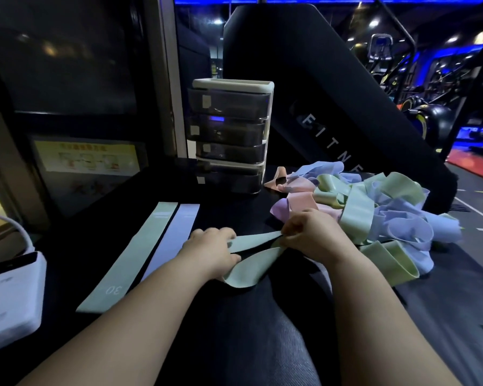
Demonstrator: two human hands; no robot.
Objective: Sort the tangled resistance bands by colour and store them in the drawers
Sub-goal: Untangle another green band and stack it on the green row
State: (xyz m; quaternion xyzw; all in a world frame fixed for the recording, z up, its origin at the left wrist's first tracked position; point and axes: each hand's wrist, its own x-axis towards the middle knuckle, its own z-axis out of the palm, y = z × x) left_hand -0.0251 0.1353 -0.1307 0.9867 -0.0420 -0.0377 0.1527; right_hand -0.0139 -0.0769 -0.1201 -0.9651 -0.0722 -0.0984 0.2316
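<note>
left hand (212, 252): I read it as curled round the near end of the mint-green band (251, 267), fingers tucked into the loop.
right hand (310, 235): thumb and fingertips pinched tight on the far end of the same band, right against the pile.
held band: loop pulled between both hands, upper strip taut, lower strip sagging toward the person's lap.
flat bands: green band marked 30 (131, 257) and pale lilac band (179, 232) lie flat side by side, thin gap between, just left of the left hand.
tangled pile (374, 213): green, blue-lilac and pink bands, on the black pad to the right.
drawer unit (230, 135): beyond the flat bands, left of the pile; four smoky drawers stacked, contents I can't tell.
power bank (9, 296): white, cabled, far left.
</note>
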